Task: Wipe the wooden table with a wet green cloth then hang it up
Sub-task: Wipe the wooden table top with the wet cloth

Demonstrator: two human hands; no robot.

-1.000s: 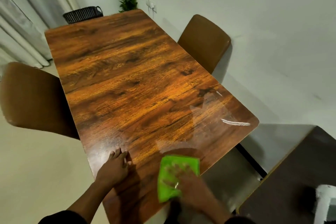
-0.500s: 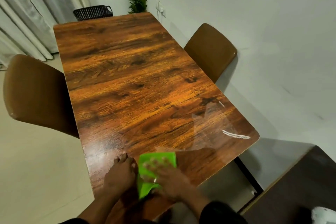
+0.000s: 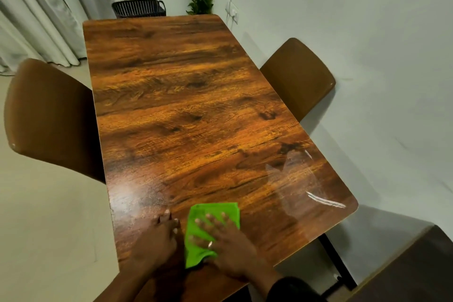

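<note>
Wooden desk (image 3: 186,110), long side running away from the person, glossy grain finish. Green cloth (image 3: 210,230) lies flat on the near end of the desk, close to the near edge, roughly midway across its width.

Right hand (image 3: 228,250): palm down on the cloth, fingers (image 3: 209,222) spread wide. Grip is open and flat, pressing the cloth against the wood rather than closing around it. A ring shows on one finger.

Left hand (image 3: 157,240): also palm down, resting directly on the bare desk just beside the cloth's left edge. Grip open, holding nothing.

Wet sheen with pale streaks (image 3: 323,201) visible on the near right corner of the desk.

Surroundings: brown chair (image 3: 49,117) at the left side of the desk, second brown chair (image 3: 299,76) at the right side against the wall. Dark basket (image 3: 138,8) and small green plant (image 3: 199,1) beyond the far end. Curtains (image 3: 41,10) at far left. Dark surface (image 3: 411,270) at lower right, apart from the desk.
</note>
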